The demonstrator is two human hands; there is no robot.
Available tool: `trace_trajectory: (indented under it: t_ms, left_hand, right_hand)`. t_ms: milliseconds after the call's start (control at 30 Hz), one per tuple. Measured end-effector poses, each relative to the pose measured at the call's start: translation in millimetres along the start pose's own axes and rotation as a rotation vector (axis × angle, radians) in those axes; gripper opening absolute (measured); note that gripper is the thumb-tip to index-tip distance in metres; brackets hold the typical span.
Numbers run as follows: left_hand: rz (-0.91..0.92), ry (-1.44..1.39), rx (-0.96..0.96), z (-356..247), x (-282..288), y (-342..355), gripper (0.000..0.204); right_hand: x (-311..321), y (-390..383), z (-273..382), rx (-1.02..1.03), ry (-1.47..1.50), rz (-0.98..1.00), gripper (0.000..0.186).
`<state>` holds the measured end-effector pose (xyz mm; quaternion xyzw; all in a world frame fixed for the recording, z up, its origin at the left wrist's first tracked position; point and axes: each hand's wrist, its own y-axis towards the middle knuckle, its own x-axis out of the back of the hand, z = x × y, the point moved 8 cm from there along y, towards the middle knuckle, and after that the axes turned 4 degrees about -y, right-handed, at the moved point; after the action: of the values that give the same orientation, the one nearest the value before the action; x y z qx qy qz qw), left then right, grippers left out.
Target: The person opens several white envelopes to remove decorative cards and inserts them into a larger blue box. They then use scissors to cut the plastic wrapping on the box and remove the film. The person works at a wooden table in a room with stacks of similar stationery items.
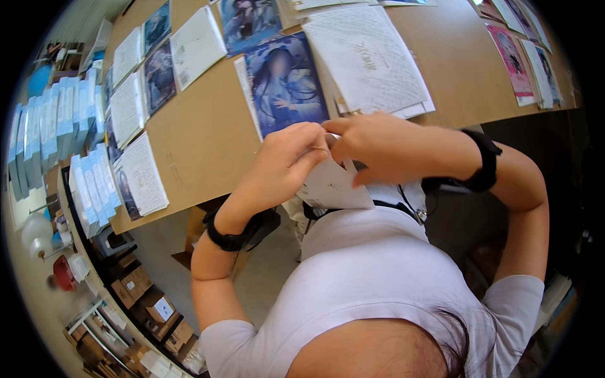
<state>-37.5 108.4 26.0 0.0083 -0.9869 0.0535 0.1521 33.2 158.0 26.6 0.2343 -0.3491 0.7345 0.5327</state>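
Close to my body, below the table's front edge, a white paper packet (333,184) with small print hangs tilted in my hands. My left hand (287,165) is closed, pinching its upper left corner between thumb and fingers. Bent over the upper right edge is my right hand (378,143), its fingertips meeting the left ones and its thumb lower down by the packet's side. Just beyond my hands lies a blue illustrated print (283,82) with a long-haired figure. To its right rests a stack of white printed sheets (372,60), partly behind my right hand.
The brown table (195,142) carries rows of white packets (142,173) and dark blue prints (160,75) at left. Pink prints (509,60) lie at far right. Blue-and-white boxes (57,126) stand beyond the left edge, above shelves with cardboard boxes (132,283).
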Motion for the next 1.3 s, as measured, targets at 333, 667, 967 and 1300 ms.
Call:
trace_trajectory:
  t_ms: [333,667,967,1300]
  left_hand:
    - [0.013,0.093,-0.091,-9,3,-8,0.006]
    - [-0.009,0.105,-0.030,-1,4,-13,0.006]
    - [0.086,0.025,-0.008,1,2,-12,0.004]
    - [0.044,0.080,-0.005,-6,6,-15,0.006]
  right_hand:
    - [-7,-4,16,-0.032,-0.197,0.005,0.015]
    - [-32,-10,12,-0.005,-0.187,-0.014,0.017]
    - [-36,-13,9,0.050,-0.253,-0.038,0.023]
    - [-46,-14,13,0.011,-0.278,-0.015,0.017]
